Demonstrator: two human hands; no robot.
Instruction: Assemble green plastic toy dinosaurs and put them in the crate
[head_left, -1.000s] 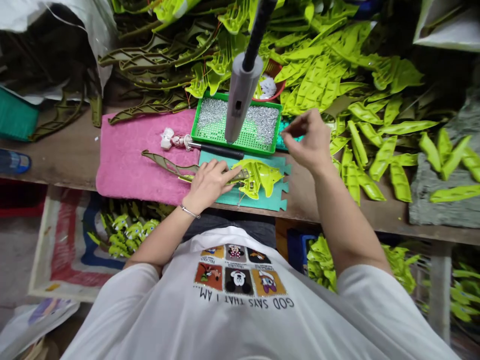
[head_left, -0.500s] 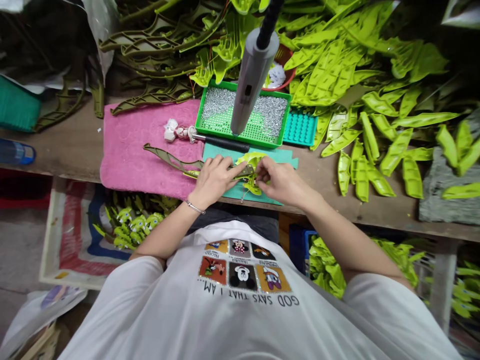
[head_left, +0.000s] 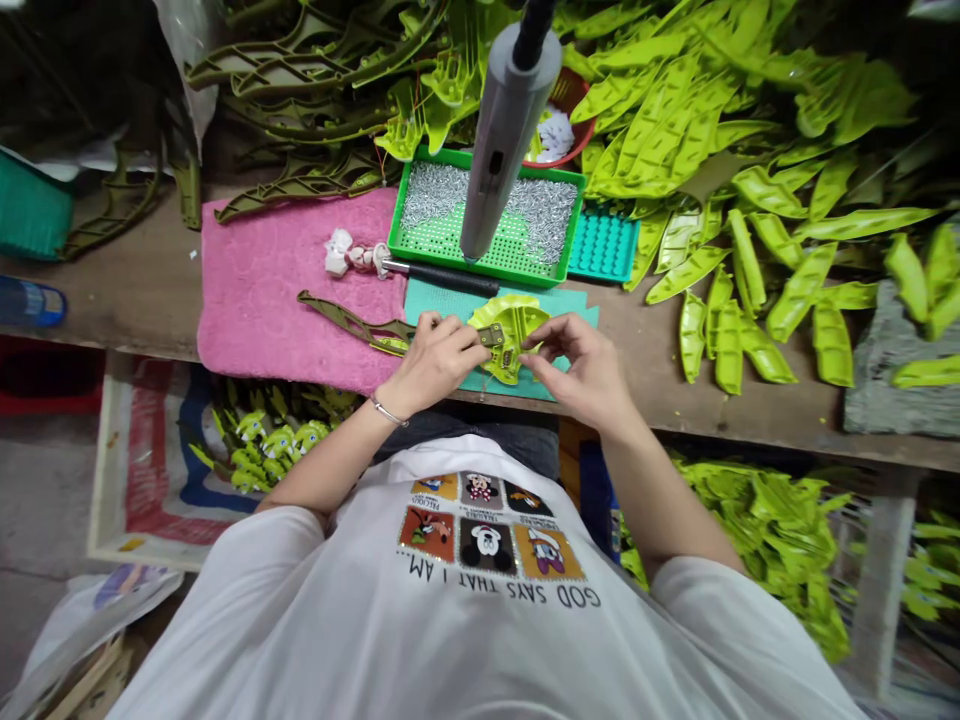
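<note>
My left hand (head_left: 439,362) is closed around a long, curved olive-green plastic piece (head_left: 352,325) and presses its end onto a lime-green moulded shell (head_left: 514,318). The shell lies hollow side up on a teal mat (head_left: 442,300). My right hand (head_left: 581,370) is at the shell's right side, with thumb and forefinger tips brought close together at its edge. Anything between those tips is too small to make out. Above the shell hangs a grey powered screwdriver (head_left: 499,150), its lower end over a green tray (head_left: 486,262) of small metal screws (head_left: 435,200).
A black-handled tool (head_left: 454,278) lies below the tray, beside a pink cloth (head_left: 255,290). Lime-green pieces (head_left: 660,120) are heaped at back right, olive pieces (head_left: 300,80) at back left. A teal tray (head_left: 604,248) and red bowl (head_left: 577,100) stand near the screws.
My right hand has shifted slightly right and down, uncovering more of the lime-green shell. My left fingers have drawn back from the olive piece's end, which now shows over the shell.
</note>
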